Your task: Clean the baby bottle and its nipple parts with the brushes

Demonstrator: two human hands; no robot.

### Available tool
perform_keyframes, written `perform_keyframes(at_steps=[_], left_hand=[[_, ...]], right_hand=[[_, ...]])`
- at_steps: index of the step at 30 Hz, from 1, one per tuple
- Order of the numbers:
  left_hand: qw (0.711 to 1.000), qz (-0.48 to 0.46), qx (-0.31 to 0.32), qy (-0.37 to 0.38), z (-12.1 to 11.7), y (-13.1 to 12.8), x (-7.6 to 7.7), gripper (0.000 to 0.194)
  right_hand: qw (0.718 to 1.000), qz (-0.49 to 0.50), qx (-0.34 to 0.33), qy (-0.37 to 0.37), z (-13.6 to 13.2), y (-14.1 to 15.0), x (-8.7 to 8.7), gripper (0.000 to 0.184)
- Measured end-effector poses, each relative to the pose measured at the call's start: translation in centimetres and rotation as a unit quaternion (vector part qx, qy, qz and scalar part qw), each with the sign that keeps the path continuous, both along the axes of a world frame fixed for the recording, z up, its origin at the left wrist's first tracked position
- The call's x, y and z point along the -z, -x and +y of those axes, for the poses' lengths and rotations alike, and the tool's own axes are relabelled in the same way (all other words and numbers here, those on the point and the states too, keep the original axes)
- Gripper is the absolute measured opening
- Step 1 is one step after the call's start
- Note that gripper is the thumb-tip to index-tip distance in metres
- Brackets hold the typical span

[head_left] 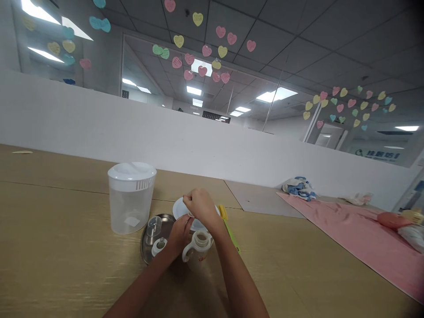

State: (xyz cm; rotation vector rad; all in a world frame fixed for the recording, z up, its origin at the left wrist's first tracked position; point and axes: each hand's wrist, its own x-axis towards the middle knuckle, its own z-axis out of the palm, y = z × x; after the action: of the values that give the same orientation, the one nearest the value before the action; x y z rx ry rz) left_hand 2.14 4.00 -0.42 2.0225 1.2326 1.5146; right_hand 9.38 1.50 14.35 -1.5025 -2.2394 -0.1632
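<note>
My right hand (200, 206) is closed with the wrist bent, above a white round dish (179, 207). Just below it my left hand (179, 231) is pinched shut. A small whitish bit shows between the two hands, but most of it is hidden by the fingers. Close to my left hand, an open baby bottle (202, 239) with white handles stands upright on the table. On the steel tray (144, 250) to the left lie a clear bottle cap (154, 226) and a white collar with a teat (159, 245).
A clear plastic tub (129, 207) with a white lid stands behind the tray. Right of the dish lies a green-handled brush (231, 232) with a yellow head. Further right are a pink mat (357, 229) and a crumpled blue-and-white cloth (299, 188) by the low white wall (198, 150).
</note>
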Motion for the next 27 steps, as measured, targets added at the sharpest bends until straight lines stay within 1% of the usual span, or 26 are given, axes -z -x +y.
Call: perform_keyframes(at_steps=[2, 5, 7, 9, 11, 13, 14, 15, 16, 18, 21, 23, 27], left_hand=[[1.000, 0.016, 0.012, -0.013, 0.2, 0.0, 0.4, 0.027], [0.999, 0.034, 0.026, -0.027, 0.4, 0.0, 0.8, 0.028], [0.998, 0.038, 0.028, -0.029, 0.4, -0.1, 1.0, 0.029], [0.999, 0.035, 0.023, -0.028, 0.4, -0.1, 1.0, 0.030], [0.999, 0.031, 0.016, -0.025, 0.3, 0.0, 0.7, 0.029], [0.999, 0.028, 0.011, -0.023, 0.1, 0.1, 0.3, 0.029], [0.999, 0.026, 0.010, -0.021, 0.0, 0.2, 0.1, 0.030], [1.000, 0.022, 0.012, -0.017, -0.1, 0.3, -0.1, 0.031], [1.000, 0.015, 0.015, -0.009, -0.3, 0.3, -0.4, 0.032], [1.000, -0.004, 0.025, 0.014, -0.6, 0.4, -0.8, 0.032], [0.998, -0.035, 0.039, 0.043, -1.0, 0.5, -1.1, 0.033], [0.997, -0.044, 0.045, 0.050, -1.2, 0.5, -1.2, 0.033], [0.997, -0.035, 0.041, 0.051, -1.1, 0.5, -1.1, 0.032]], right_hand=[[0.999, 0.044, 0.002, -0.025, -0.9, -0.4, -1.0, 0.032], [0.991, 0.113, -0.008, -0.074, -2.7, -1.4, -2.8, 0.040], [0.989, 0.121, -0.011, -0.080, -3.6, -2.1, -3.5, 0.045], [0.995, 0.087, -0.010, -0.040, -3.9, -2.7, -3.6, 0.044], [0.999, 0.028, -0.008, 0.036, -3.4, -3.1, -3.2, 0.035], [0.991, -0.024, -0.022, 0.133, -2.4, -3.2, -2.4, 0.027], [0.982, -0.037, -0.040, 0.178, -1.8, -3.1, -2.0, 0.025], [0.974, -0.039, -0.062, 0.212, -1.2, -3.1, -1.6, 0.026], [0.970, -0.031, -0.082, 0.228, -0.7, -3.0, -1.2, 0.028], [0.969, -0.005, -0.109, 0.220, 0.1, -2.9, -0.6, 0.032], [0.973, 0.017, -0.120, 0.198, 0.6, -2.6, -0.3, 0.035], [0.980, 0.009, -0.105, 0.170, 0.5, -2.5, -0.4, 0.034], [0.995, -0.030, -0.050, 0.077, 0.0, -2.2, -0.9, 0.031]])
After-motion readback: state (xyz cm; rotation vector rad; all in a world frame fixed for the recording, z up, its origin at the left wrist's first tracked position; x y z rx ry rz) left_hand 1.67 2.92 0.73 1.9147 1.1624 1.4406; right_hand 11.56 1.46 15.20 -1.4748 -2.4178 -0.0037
